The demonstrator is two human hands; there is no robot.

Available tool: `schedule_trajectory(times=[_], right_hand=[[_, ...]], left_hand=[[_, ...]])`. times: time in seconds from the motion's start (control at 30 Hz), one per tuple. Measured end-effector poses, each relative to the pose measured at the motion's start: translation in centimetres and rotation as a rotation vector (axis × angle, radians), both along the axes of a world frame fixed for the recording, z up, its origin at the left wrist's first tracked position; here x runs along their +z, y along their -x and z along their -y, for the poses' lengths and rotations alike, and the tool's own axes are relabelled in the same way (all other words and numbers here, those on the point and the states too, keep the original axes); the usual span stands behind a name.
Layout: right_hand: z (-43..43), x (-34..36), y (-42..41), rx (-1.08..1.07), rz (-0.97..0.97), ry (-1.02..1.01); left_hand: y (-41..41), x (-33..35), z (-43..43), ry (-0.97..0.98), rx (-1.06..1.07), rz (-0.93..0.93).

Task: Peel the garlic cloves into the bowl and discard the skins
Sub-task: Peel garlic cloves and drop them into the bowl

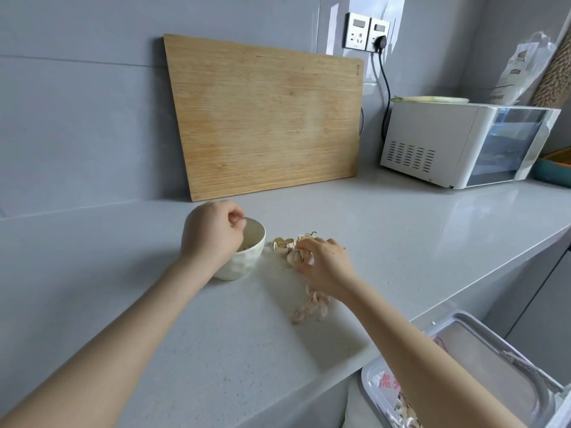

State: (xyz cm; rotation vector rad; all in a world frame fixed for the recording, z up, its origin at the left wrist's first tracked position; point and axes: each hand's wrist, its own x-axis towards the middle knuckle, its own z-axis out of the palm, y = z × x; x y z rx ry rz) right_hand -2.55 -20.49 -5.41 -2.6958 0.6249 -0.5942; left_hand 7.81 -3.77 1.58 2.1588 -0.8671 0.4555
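The left hand [213, 233] hangs over the near-left rim of the small white bowl [248, 261], which stands on the grey table [154, 304]. Its fingers are curled with the tips drawn together just above the rim; whether they pinch anything cannot be told. What lies inside the bowl is mostly hidden.

Just right of the bowl, the right hand [326, 265] rests on the table, its fingers curled round a clump of unpeeled garlic cloves [301, 257]. Loose skins [282, 242] lie touching that clump on its far side, and a second heap of skins [312, 307] sits nearer, partly under the right wrist.

A wooden cutting board [265, 115] leans against the wall behind the bowl. A white countertop appliance [432, 143] stands far right. Below the table edge, an open bin [494, 359] holds more skins.
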Motion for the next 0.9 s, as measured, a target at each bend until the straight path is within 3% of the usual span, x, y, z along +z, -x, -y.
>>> schedule_trajectory(times=[0.1,0.2,0.33,0.47,0.6,0.9], right_hand=[[-0.2,-0.2,0.6,0.017,0.134,-0.121],[-0.8,0.1,2.4,0.097,0.295,-0.335],[-1.6,0.8,4.9,0.198,0.419,-0.523],[-1.3,0.4,5.7,0.184,0.423,-0.569],[-1.0,0.2,5.9,0.218,0.384,-0.659],[-0.6,-0.1,5.6,0.249,0.361,-0.654]], left_hand=[[2.1,-0.5,0.9,0.087,-0.089,0.003],[4.0,-2.0,1.9,0.043,-0.204,-0.151],[5.3,-4.1,3.7,0.007,-0.361,-0.539],[5.9,-4.7,4.5,0.186,-0.535,-0.983],[5.3,-5.5,4.2,0.207,-0.6,-1.05],[4.9,-5.9,4.4,0.236,-0.624,-1.142]])
